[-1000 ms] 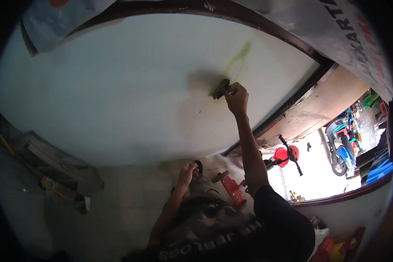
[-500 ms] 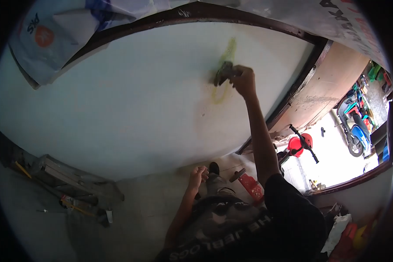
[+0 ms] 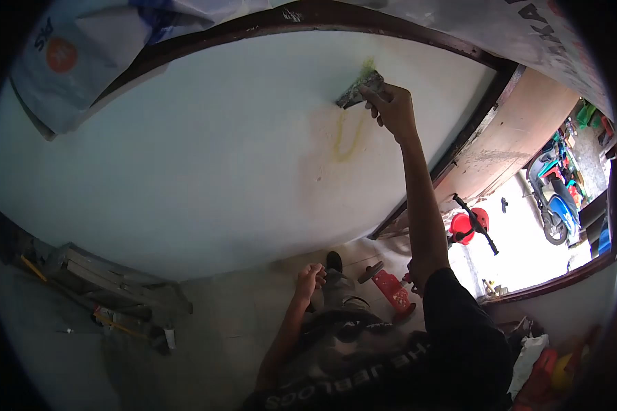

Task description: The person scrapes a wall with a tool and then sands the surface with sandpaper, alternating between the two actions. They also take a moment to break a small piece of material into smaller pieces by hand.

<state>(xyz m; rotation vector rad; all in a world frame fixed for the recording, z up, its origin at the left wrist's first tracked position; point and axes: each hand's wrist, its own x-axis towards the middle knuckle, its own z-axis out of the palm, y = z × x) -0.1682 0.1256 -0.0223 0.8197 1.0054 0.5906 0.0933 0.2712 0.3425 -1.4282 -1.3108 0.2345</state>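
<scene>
High on the pale wall [image 3: 185, 164], my right hand [image 3: 394, 113] is closed on a dark, wide-bladed putty knife [image 3: 358, 92]. The blade lies slanted against the wall. A yellow-green patch [image 3: 368, 66] shows just above it, and a yellow U-shaped mark [image 3: 346, 144] is below. Faint brownish staining surrounds that mark. Low down beside my leg hangs my left hand [image 3: 311, 277], its fingers curled in; whether anything is inside them is hidden.
A red ride-on toy [image 3: 391, 291] stands on the tiled floor by my feet. Another red seat with black handlebars [image 3: 476, 222] is near the bright doorway at right. Outside is a blue motorbike [image 3: 559, 212]. A stepladder [image 3: 110, 274] lies at left. Printed banners [image 3: 82, 61] hang above.
My right hand has moved up and slightly right along the wall with the putty knife, whose blade now lies flatter. More of the yellow U-shaped mark shows. My left hand has hardly moved.
</scene>
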